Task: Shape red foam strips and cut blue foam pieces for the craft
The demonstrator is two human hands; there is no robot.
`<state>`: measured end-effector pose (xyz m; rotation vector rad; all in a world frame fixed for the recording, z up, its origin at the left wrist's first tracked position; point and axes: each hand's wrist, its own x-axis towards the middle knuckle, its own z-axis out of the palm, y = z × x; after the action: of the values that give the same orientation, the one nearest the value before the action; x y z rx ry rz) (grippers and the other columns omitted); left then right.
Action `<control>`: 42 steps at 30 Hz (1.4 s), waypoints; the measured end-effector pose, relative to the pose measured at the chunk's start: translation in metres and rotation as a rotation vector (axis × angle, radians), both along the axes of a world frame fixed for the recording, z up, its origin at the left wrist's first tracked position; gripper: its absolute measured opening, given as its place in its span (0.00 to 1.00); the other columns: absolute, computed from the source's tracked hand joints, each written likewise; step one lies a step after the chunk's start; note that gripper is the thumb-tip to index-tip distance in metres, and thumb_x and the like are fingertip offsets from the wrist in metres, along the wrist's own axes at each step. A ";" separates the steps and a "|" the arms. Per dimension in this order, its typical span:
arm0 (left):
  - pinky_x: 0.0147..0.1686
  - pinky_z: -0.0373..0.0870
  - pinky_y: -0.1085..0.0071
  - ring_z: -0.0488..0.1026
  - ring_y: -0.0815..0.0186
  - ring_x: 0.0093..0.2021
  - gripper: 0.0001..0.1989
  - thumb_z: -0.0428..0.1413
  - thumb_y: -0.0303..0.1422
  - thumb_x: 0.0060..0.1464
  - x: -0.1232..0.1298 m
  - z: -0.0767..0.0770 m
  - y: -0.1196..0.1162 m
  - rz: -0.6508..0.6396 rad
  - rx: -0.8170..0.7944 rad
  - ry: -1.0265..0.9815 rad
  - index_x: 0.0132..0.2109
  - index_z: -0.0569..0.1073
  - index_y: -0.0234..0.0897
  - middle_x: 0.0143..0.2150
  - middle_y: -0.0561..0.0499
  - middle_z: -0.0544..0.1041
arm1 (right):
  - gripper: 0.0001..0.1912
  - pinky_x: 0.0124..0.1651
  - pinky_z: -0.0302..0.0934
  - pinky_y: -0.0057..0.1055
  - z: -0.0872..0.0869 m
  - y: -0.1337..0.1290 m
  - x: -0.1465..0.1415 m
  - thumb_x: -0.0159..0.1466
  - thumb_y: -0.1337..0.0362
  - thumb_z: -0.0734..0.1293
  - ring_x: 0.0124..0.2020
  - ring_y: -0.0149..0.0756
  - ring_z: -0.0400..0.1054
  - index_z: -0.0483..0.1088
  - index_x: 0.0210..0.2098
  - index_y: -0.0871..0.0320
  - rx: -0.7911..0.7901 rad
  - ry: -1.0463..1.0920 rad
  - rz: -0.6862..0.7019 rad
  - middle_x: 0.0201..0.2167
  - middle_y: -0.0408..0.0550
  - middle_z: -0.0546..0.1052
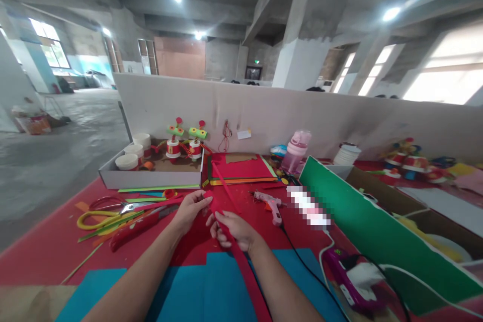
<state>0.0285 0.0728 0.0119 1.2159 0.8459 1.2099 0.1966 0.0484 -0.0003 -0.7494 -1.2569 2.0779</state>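
Note:
A long red paper strip [241, 261] runs from between my hands down toward the near edge of the view. My left hand [192, 209] pinches its far end between thumb and fingers. Further down the strip, my right hand [234, 231] is closed on it, thumb on top. Under my forearms lie blue sheets [188, 287] on the red tabletop. Another narrow red strip [224, 186] lies flat just beyond my hands. Right of my right hand rests a pink hot glue gun [269, 205], with its black cord trailing toward me.
Yellow-handled scissors [98, 220], a red-handled cutter [136, 230] and coloured strips lie at left. Behind stands a shallow box [151, 179] with paper cups and two cup figures. At right are a green board [362, 226], a purple power strip [350, 282] and a pink bottle [296, 153].

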 end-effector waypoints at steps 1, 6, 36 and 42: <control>0.21 0.58 0.77 0.62 0.75 0.18 0.15 0.63 0.40 0.47 0.001 -0.001 -0.001 -0.011 0.002 0.014 0.28 0.67 0.34 0.19 0.57 0.67 | 0.21 0.19 0.54 0.21 -0.002 0.000 -0.002 0.60 0.48 0.66 0.17 0.25 0.61 0.68 0.36 0.62 0.018 0.003 -0.025 0.23 0.45 0.73; 0.17 0.59 0.74 0.65 0.69 0.15 0.17 0.61 0.44 0.46 0.007 -0.003 -0.004 -0.175 -0.083 0.067 0.28 0.66 0.36 0.15 0.58 0.65 | 0.20 0.27 0.63 0.29 -0.009 0.003 -0.008 0.57 0.49 0.69 0.23 0.33 0.70 0.65 0.37 0.60 0.070 0.046 -0.218 0.24 0.44 0.74; 0.45 0.70 0.65 0.75 0.60 0.40 0.08 0.60 0.33 0.47 -0.031 0.015 0.007 -0.257 0.360 0.512 0.35 0.81 0.38 0.37 0.44 0.78 | 0.12 0.18 0.49 0.21 -0.002 0.001 -0.001 0.59 0.57 0.67 0.15 0.22 0.56 0.69 0.36 0.61 0.061 -0.075 -0.100 0.21 0.39 0.69; 0.37 0.72 0.67 0.76 0.61 0.34 0.06 0.60 0.34 0.47 -0.034 0.020 0.007 -0.266 0.425 0.500 0.32 0.81 0.38 0.33 0.44 0.79 | 0.14 0.25 0.60 0.26 -0.006 0.001 0.001 0.56 0.63 0.67 0.22 0.28 0.65 0.67 0.41 0.59 0.039 -0.029 -0.022 0.26 0.42 0.71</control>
<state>-0.0051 0.0795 0.0317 1.9645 0.7677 0.9000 0.1981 0.0494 -0.0059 -0.7745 -1.2955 2.0264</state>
